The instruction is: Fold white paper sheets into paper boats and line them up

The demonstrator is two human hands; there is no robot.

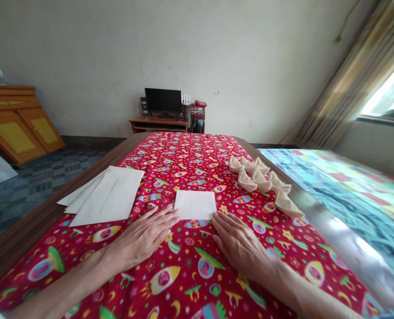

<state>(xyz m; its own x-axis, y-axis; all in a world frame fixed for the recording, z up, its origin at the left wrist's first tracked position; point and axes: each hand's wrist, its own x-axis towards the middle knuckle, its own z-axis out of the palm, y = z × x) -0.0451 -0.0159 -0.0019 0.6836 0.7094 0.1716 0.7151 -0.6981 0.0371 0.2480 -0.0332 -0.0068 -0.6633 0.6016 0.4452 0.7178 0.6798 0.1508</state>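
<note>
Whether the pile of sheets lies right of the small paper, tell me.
No, the pile lies left of the small paper.

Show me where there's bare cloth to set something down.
Bare red cloth: beyond the small white paper, between the large sheets and the folded pieces; also on the paper's near side, between left hand and right hand. Crowded: the right edge, where folded pieces cluster, and the left, under the sheets.

Pale wall [103, 62], wooden cabinet [20, 126], tiled floor [80, 156], curtain [346, 75] beside bright window [388, 95]
</note>
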